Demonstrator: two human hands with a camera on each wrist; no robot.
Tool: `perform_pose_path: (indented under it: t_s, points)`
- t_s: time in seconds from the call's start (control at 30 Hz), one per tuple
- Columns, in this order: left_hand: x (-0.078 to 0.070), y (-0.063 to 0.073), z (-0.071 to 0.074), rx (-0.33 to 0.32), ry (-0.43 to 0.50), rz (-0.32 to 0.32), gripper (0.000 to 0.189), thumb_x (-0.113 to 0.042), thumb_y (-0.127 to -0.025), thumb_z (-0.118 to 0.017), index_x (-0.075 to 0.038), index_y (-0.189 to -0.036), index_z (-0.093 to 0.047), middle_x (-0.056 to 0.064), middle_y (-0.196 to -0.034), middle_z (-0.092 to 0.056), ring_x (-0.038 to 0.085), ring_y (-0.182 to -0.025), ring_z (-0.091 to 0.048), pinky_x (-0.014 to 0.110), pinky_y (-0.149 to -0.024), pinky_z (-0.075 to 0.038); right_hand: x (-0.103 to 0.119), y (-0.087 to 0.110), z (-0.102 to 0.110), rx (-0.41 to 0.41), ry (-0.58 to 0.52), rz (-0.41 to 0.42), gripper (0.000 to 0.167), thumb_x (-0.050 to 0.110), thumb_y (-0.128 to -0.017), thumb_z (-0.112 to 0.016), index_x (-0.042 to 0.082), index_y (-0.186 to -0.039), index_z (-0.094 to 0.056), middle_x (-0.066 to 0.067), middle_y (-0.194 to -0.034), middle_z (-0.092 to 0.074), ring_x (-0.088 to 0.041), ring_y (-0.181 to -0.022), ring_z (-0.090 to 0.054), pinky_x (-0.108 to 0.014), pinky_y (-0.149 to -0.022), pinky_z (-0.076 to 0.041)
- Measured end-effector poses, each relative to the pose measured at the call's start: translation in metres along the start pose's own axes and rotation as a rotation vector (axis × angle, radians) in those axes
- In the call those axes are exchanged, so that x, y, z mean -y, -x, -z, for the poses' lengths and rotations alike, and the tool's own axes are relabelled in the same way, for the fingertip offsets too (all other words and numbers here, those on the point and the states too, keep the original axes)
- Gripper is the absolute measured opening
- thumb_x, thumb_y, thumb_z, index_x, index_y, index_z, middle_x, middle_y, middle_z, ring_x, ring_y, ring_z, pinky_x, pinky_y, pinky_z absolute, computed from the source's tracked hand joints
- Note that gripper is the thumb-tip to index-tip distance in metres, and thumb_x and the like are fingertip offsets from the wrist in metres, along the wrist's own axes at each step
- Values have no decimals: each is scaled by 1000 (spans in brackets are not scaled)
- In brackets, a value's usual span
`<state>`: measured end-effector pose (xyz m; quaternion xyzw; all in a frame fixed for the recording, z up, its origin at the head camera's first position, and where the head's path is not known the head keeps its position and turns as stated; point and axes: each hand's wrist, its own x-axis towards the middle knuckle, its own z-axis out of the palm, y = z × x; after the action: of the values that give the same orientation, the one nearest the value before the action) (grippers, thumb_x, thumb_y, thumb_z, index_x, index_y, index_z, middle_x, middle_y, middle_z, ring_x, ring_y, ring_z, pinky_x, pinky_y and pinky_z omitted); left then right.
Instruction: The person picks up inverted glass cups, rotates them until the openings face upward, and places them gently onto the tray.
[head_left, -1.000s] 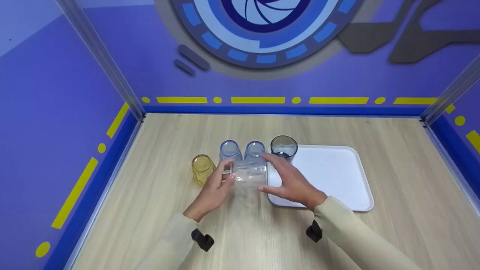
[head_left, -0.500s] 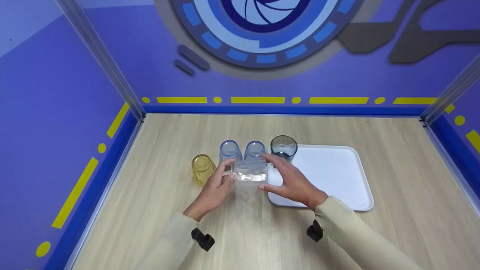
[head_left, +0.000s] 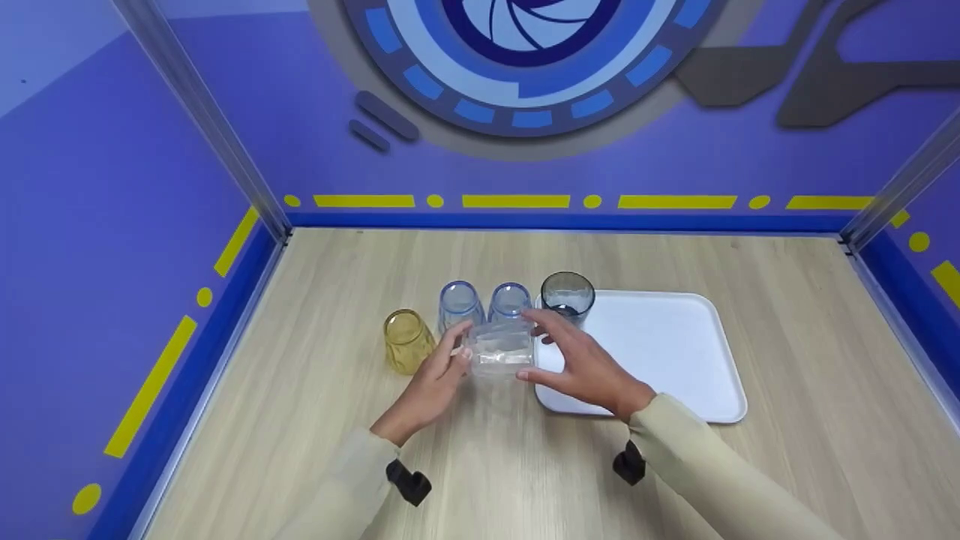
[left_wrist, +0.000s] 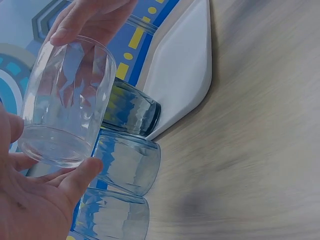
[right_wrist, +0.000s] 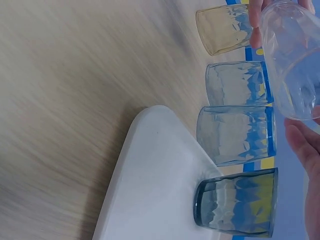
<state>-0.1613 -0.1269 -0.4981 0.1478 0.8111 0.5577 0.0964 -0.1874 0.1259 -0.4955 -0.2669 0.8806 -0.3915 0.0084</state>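
A clear drinking glass (head_left: 504,349) lies sideways in the air between my two hands, over the table. My left hand (head_left: 429,388) holds it at the base, thumb and fingers round the bottom end in the left wrist view. At the rim end, my right hand (head_left: 581,365) grips it between thumb and fingers. Just behind it stand two bluish glasses (head_left: 460,298), narrower at the top. A yellow glass (head_left: 407,341) stands left of them, also narrower at the top. On the right, a grey glass (right_wrist: 235,202) stands upright on the tray corner.
The white tray (head_left: 660,352) lies on the wooden table (head_left: 480,487) at right, partly under my right hand. Blue panels (head_left: 525,172) wall in the back and sides. Black wrist mounts (head_left: 409,481) hang below both sleeves.
The clear glass has turned slightly in my hands, so the highlights on its side differ. My left hand has shifted a touch. The other glasses and the tray stay put.
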Motion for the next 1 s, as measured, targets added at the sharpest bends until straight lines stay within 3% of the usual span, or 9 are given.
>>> perform_pose_path:
  t_s: [0.27,0.43,0.6,0.87,1.0]
  points:
    - [4,0,-1,7,8,17,52,-30,-106,-31,-15,-155,-19,15,-159,-25,33,-142,-34,52,-111,-37,2,1,1,25,-12,-30,79,48,-82,-73,37,-148,-32,11,-139,-48,-17,-114,-58,-48,-96,-51]
    - [4,0,-1,4,4,6,52,-30,-106,-31,-15,-154,-19,15,-159,-25,33,-142,-34,52,-110,-38,1,0,1,19,1,-15,77,57,-81,-68,45,-146,-29,14,-142,-45,-14,-115,-57,-45,-97,-51]
    - [3,0,-1,4,9,9,52,-33,-106,-32,-16,-154,-20,15,-159,-26,33,-139,-39,51,-108,-41,1,1,2,15,-2,-7,79,64,-81,-64,38,-148,-32,13,-143,-45,-19,-115,-59,-46,-96,-51]
    - [3,-1,-2,3,19,13,51,-30,-106,-32,-14,-154,-21,16,-158,-27,31,-135,-43,47,-106,-44,0,3,4,-11,19,30,78,60,-83,-64,29,-148,-35,12,-144,-44,-17,-116,-58,-41,-97,-51]
    - [1,-1,-2,10,40,22,50,-28,-106,-32,-14,-153,-21,16,-158,-26,31,-136,-42,43,-105,-46,0,3,6,-24,22,42,78,60,-83,-64,26,-148,-36,11,-143,-45,-19,-115,-59,-45,-97,-51]
